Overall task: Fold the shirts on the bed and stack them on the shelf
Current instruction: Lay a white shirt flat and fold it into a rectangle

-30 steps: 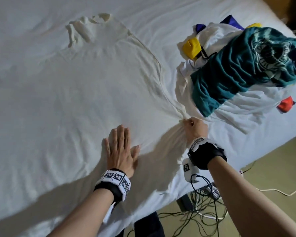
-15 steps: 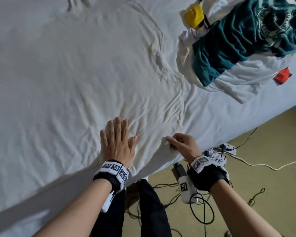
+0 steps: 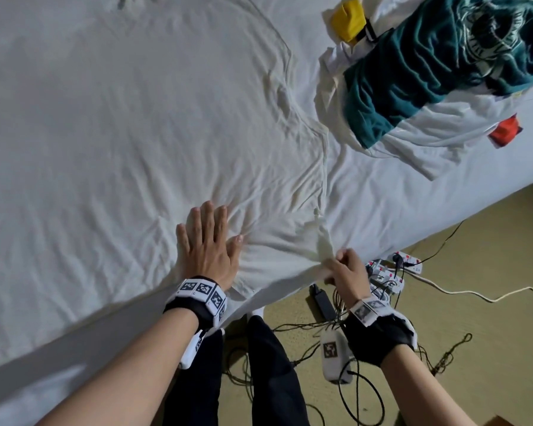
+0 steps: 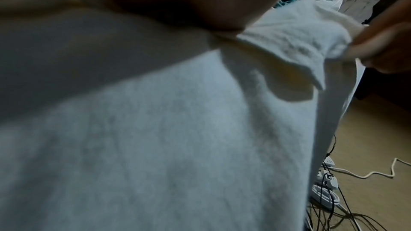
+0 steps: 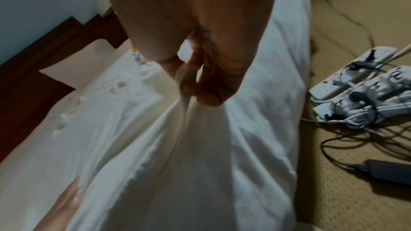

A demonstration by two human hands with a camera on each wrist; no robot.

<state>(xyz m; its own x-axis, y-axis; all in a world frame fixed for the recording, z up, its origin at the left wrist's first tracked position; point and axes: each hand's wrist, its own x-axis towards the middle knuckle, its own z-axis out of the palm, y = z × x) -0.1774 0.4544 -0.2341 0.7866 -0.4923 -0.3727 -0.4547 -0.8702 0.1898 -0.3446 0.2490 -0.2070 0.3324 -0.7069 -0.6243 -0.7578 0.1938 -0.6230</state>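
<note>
A cream white shirt (image 3: 173, 124) lies spread flat over the bed, its near corner reaching the mattress edge. My left hand (image 3: 208, 244) presses flat on the shirt near that edge, fingers straight. My right hand (image 3: 343, 267) pinches the shirt's near right corner (image 4: 311, 41) at the edge of the bed, and the cloth is bunched between its fingers (image 5: 200, 83). A pile of unfolded shirts lies at the upper right: a teal one (image 3: 437, 66) on top of a white one (image 3: 437, 130), with yellow (image 3: 350, 21) and red (image 3: 505, 132) cloth showing. No shelf is in view.
The white bed sheet (image 3: 413, 192) covers the mattress. On the tan carpet (image 3: 490, 302) right of the bed lie white power strips (image 3: 394, 272), a black adapter (image 3: 323, 301) and tangled cables. My dark trouser legs (image 3: 268, 379) stand against the bed edge.
My right hand has drawn the shirt's corner back from beside the pile to the near edge of the bed. The left hand has stayed pressed flat on the shirt.
</note>
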